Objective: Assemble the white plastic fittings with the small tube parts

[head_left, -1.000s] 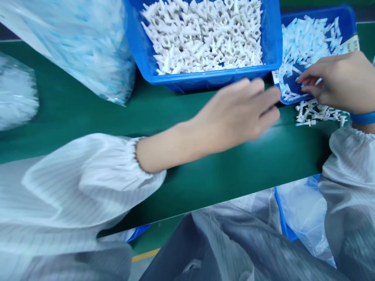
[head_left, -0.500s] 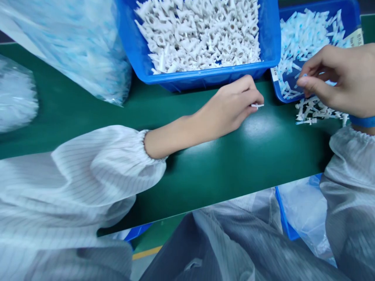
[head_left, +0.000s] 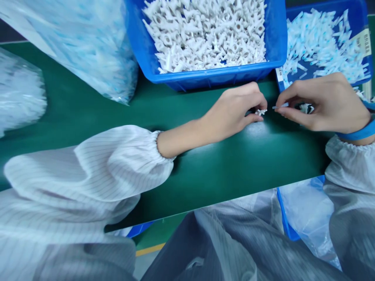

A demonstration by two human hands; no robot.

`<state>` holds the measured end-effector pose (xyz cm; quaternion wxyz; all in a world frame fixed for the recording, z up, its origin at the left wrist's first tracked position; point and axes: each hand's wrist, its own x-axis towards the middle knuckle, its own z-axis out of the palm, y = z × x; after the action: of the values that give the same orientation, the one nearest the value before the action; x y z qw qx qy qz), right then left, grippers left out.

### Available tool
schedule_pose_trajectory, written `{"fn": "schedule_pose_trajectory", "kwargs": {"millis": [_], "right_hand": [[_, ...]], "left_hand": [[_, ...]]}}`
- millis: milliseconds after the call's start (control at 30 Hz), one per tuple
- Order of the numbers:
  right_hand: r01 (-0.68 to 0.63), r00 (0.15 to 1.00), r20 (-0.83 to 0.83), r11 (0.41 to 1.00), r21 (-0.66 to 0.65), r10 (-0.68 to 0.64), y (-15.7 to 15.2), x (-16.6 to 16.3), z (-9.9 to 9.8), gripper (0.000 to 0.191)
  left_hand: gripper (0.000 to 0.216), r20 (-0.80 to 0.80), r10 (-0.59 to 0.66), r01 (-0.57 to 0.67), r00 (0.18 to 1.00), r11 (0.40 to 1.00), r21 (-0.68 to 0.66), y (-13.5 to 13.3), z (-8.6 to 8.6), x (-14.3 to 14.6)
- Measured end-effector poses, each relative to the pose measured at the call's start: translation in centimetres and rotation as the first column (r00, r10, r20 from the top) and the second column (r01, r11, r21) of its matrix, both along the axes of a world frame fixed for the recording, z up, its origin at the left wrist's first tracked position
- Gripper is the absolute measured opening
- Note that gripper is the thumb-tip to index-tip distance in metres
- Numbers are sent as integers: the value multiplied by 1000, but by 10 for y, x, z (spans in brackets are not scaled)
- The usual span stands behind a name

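My left hand (head_left: 234, 111) rests on the green table (head_left: 88, 113) and pinches a small white plastic part (head_left: 260, 112) at its fingertips. My right hand (head_left: 324, 101) pinches a thin pale blue-white piece (head_left: 280, 105), its tip pointing at the white part a short gap away. Both hands meet just in front of two blue bins. The big blue bin (head_left: 211, 76) is full of white plastic parts. The smaller blue bin (head_left: 360, 15) at the right holds pale blue-white pieces. A few loose white parts (head_left: 306, 108) lie under my right hand.
Clear plastic bags of parts lie at the back left (head_left: 79, 47) and far left (head_left: 17, 97). A blue band (head_left: 359, 132) circles my right wrist. Below the table edge sits a blue bin lined with a clear bag (head_left: 304, 214).
My left hand drew back from the right bin with a white part pinched. My right hand left the right bin and came left with a thin piece, up to the left hand.
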<state>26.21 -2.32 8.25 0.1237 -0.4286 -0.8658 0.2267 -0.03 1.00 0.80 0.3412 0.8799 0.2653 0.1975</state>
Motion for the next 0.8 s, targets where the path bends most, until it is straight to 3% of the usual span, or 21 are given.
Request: {"fn": "schedule_pose_trajectory", "kwargs": {"millis": [133, 367, 800], "right_hand": [[-88, 995, -38, 996, 9, 88, 1, 0, -4, 15], [-116, 992, -39, 989, 87, 120, 1, 0, -10, 20], [-63, 996, -59, 994, 87, 68, -6, -12, -15, 20]], "left_hand": [[20, -68, 20, -17, 998, 999, 46, -1, -3, 3], [22, -67, 29, -25, 997, 998, 58, -2, -7, 4], [15, -78, 48, -42, 996, 997, 72, 0, -2, 2]]}}
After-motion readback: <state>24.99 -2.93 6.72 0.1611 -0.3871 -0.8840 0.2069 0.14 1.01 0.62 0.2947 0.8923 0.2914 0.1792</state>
